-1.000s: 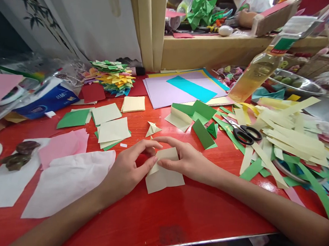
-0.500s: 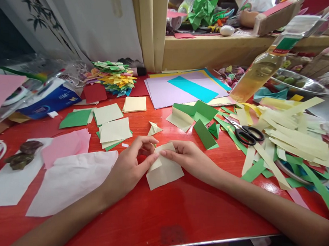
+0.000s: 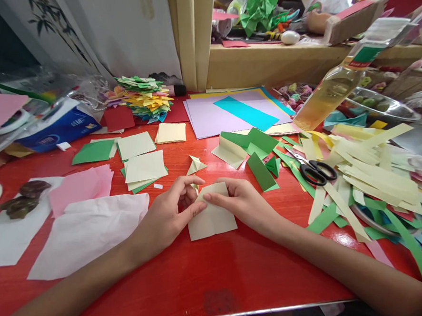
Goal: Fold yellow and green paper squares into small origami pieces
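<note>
At the far left of the red table [image 3: 146, 287], two dark lumps [image 3: 26, 199] lie on white paper, with pink paper [image 3: 78, 188] and a crumpled white sheet [image 3: 88, 238] beside them. Next come green and cream squares [image 3: 145, 166], with a layered pile of colourful folded paper [image 3: 146, 99] behind. The person's left hand [image 3: 174, 208] pinches the left edge of a cream sheet [image 3: 216, 220], its thumb on top and its other fingers curled, partly hidden. That sheet is between the two hands, near the table's front edge, just below a small pointed paper piece [image 3: 196, 165]. The right hand [image 3: 242, 200] pinches the sheet's upper part, thumb on the face and fingers behind it. Farther right are folded green papers [image 3: 262, 173], a tilted-looking bottle [image 3: 329, 91], black-handled scissors [image 3: 317, 172] and a heap of paper strips [image 3: 381, 175].
</note>
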{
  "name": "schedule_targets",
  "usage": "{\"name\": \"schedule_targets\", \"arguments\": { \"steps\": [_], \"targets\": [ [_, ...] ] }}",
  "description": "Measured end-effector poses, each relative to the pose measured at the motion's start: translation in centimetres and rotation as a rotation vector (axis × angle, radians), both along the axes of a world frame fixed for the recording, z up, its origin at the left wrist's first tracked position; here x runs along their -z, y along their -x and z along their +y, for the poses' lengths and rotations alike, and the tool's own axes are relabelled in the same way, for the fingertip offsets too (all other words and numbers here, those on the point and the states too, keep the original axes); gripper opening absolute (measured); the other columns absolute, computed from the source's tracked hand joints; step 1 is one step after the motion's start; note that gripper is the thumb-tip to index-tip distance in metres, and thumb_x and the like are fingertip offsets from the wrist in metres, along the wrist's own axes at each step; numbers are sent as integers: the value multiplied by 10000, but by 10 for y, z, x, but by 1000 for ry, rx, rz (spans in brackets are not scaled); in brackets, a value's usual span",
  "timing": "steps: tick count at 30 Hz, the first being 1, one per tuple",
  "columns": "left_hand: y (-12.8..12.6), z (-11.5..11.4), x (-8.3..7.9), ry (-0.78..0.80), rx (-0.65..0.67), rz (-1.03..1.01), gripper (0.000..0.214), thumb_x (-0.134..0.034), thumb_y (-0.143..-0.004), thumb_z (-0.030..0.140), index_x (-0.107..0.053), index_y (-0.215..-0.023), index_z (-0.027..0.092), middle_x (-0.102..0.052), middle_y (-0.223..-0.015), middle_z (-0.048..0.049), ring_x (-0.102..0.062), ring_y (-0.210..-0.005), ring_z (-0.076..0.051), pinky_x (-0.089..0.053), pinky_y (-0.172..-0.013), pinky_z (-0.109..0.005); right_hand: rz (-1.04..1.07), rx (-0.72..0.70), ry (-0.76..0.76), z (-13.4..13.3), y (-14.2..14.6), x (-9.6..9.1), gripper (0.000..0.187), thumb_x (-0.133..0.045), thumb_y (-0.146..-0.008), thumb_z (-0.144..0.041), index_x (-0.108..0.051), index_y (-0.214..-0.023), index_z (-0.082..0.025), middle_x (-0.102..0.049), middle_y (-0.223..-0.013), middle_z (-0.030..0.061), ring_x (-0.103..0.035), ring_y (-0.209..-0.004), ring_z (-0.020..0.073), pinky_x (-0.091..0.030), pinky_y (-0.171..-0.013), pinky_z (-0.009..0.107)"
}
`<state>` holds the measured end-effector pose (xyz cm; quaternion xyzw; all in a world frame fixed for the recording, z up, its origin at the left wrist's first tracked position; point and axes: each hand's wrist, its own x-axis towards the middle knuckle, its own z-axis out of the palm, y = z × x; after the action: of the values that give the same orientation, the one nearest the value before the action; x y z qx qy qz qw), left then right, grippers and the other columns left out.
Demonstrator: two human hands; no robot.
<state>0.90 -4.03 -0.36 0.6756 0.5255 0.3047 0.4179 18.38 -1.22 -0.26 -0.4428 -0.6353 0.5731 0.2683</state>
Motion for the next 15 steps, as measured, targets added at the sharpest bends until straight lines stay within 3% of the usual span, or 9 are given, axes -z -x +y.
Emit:
{"name": "schedule_targets", "arguments": {
  "steps": [7,11,15],
  "targets": [
    [0,0,-5,-46,-52,11,221,-454,-856,289,-486,-1073,259,-515,-774,14,-511,-731,-115,-430,-668,-234,121,140,24,2,-1,3,331,-545,-769,-476,-549,-760,-145,-576,-711,25,-522,-605,122,-366,-491,227],
    [0,1,-5,10,-67,-28,233,-478,-840,332,-510,-1060,261,-546,-789,14,-530,-738,-118,-443,-657,-224,58,141,-80,1,0,5,303,-520,-797,-461,-541,-772,-160,-568,-728,18,-506,-629,117,-367,-513,222],
    [1,3,-7,55,-98,-71,185,-510,-812,381,-562,-882,218,-569,-756,11,-537,-687,-118,-442,-621,-222,-53,112,-200,-2,0,3,272,-519,-809,-435,-523,-742,-172,-529,-677,-1,-469,-608,109,-336,-489,210]
  ]
}}
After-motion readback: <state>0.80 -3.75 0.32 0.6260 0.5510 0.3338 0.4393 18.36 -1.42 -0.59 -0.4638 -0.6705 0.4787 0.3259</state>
